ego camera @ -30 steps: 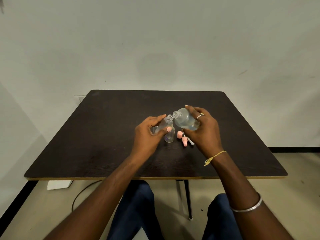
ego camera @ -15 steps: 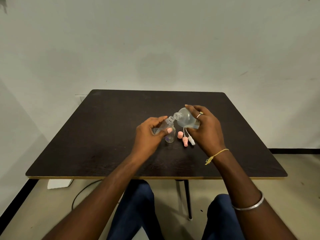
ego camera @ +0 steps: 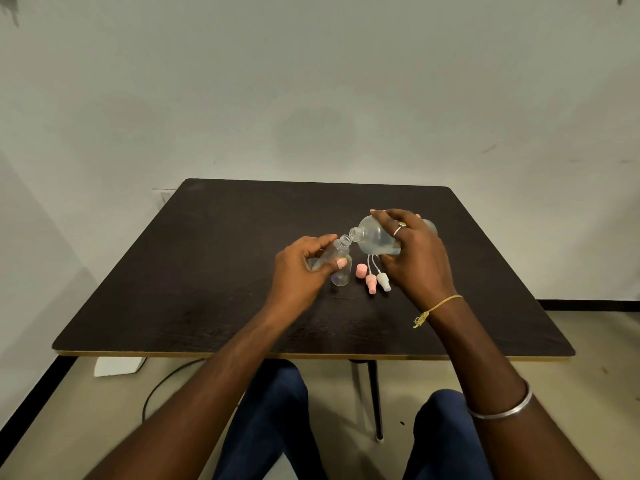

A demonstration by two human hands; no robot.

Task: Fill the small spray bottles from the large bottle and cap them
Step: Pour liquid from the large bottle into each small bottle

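Left hand: on my feed the left hand (ego camera: 299, 271) is wrapped round a small clear plastic spray bottle (ego camera: 333, 251), thumb across its front, with the uncapped neck tilted up towards the right.
Right hand: the right hand (ego camera: 419, 261) clasps a large rounded clear bottle (ego camera: 374, 237) from above. The bottle is tipped nearly on its side, with liquid pooled along its lower wall.
Mouths: lip to lip, or just short of it; at this remove I cannot say whether liquid is passing.
Waiting: a second small clear bottle (ego camera: 341, 277) stands uncapped on the dark brown surface (ego camera: 225, 306), just beside the left thumb. Near it lie a pink cap (ego camera: 361, 270), a pink spray head (ego camera: 371, 284) and a white spray head (ego camera: 383, 281) (both heads trail thin dip tubes).
Handling, small bottle: light and thin-walled, I judge. A hard squeeze would dent it and push liquid out, so hold it gently at mid-body.
Handling, large bottle: smooth, slippery if wet, its weight shifting as the liquid moves. The wide body is the place to grip, not the neck.
Stage: I'd call this filling the first bottle, with capping not yet begun.
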